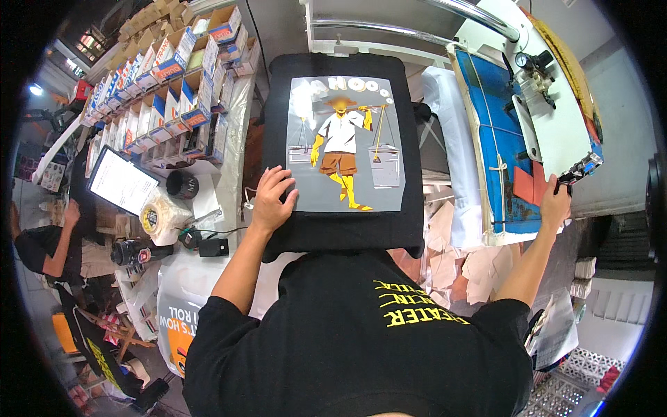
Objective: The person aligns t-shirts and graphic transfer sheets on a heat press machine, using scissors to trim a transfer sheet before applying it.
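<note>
A black T-shirt is spread flat on a platen in front of me. On it lies a grey sheet printed with a figure in a straw hat carrying two buckets on a pole. My left hand rests on the shirt, fingers stretched and loosely apart, fingertips at the sheet's lower left edge. Out to the right, my right hand grips the near end of a heat press, beside its small control part; the fingers' undersides are hidden.
Stacked boxes fill the left shelf. Below them stand a tablet, a black mug and a tape roll. A blue board lies under the press at right. Brown paper pieces lie below. Another person's arm shows far left.
</note>
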{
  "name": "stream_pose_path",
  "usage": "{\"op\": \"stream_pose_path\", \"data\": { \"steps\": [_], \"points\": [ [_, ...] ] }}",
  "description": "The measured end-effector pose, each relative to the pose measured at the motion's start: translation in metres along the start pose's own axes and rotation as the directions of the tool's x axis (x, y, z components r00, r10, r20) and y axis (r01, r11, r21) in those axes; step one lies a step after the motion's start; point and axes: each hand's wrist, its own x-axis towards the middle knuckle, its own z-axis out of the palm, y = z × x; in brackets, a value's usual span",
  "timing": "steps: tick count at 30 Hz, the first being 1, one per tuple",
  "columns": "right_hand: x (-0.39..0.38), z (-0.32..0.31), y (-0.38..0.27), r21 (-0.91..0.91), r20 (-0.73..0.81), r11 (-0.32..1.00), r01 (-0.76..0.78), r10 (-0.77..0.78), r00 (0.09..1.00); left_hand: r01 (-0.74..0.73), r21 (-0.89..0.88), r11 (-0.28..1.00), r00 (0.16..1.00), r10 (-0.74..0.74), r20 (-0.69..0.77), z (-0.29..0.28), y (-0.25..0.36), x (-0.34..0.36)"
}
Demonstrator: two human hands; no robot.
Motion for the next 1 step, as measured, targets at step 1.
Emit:
{"op": "stream_pose_path", "data": {
  "steps": [1],
  "points": [
    [0.0002, 0.0094, -0.0026, 0.019, -0.005, 1.0, -0.02, 0.02, 1.0, 0.001, -0.005, 1.0, 1.0, -0.001, 0.0, 0.0, -0.0008, -0.001]
  ]
}}
